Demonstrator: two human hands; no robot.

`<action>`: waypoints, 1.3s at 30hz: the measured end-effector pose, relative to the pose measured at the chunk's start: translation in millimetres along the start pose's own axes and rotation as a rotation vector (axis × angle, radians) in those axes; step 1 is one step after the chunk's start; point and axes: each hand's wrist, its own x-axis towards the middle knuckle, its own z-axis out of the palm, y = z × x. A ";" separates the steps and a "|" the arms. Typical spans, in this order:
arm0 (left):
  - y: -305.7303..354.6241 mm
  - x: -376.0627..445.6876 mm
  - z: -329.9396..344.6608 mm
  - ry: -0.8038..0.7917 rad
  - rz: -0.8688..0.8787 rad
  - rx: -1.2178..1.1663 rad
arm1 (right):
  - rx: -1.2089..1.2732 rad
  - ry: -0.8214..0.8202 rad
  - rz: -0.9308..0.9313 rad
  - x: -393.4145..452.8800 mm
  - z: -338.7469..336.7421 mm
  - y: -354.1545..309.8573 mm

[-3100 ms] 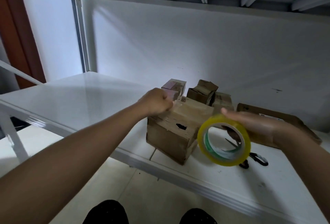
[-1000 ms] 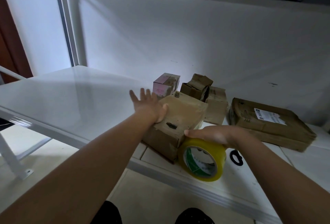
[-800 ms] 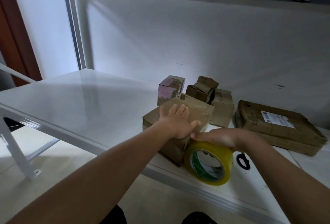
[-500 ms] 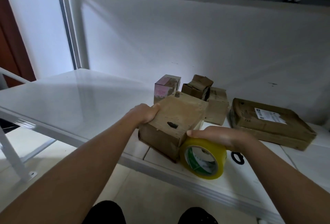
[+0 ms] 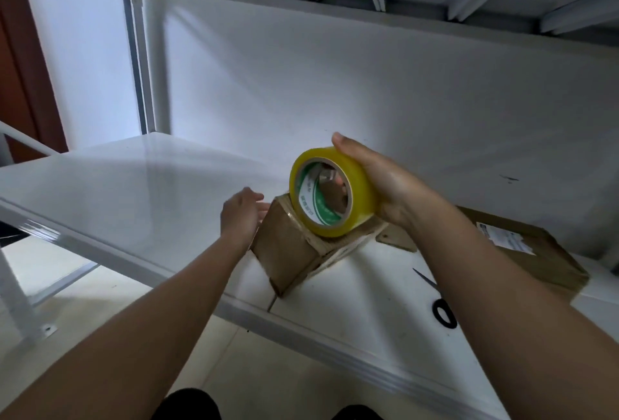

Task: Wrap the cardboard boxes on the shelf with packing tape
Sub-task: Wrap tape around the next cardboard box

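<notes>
Though hard to judge for certain, looks like an early stage of the job: no clear band of tape to be made out on the small cardboard box [image 5: 291,248] just under the right hand [image 5: 378,185], no free strip seen running from the tape roll [image 5: 331,195], and the flat cardboard box [image 5: 536,252] beyond and below the right wrist apparently untouched, label up. Left to do, by that reading: pulling a length free, sticking it down, carrying it round this box, cutting it with the scissors [image 5: 442,309] lying on the shelf [image 5: 134,192] below the right forearm, then treating the flat box alike. Grasps the roll firmly with the right hand, thumb over the top of the yellow rim, fingers hooked through the core from the far side, wrist cocked so that the roll stands on edge against the top of the small box, touching it or nearly so. Holds the left hand [image 5: 241,215] released, fingers loosely extended and gripping nothing, at the box's upper left corner, tips right at the cardboard; cannot tell whether in contact. Reaches forward with both forearms over the shelf edge.
</notes>
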 end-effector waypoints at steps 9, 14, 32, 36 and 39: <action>0.1 -48.8 -2.1 -0.310 0.545 0.334 | -0.021 0.243 0.001 35.2 34.6 -9.9; -2.4 -37.9 0.0 -0.274 0.589 0.485 | -0.020 0.141 -0.043 29.7 31.9 6.5; 5.1 -27.3 -1.1 -0.352 0.480 0.495 | -0.243 0.221 0.065 40.9 50.3 -10.9; 4.4 -21.2 -2.2 -0.333 0.409 0.506 | -0.344 0.185 0.071 37.5 46.2 -18.8; 3.8 -18.1 1.0 -0.343 0.391 0.554 | -0.399 0.127 0.080 25.6 25.9 -23.9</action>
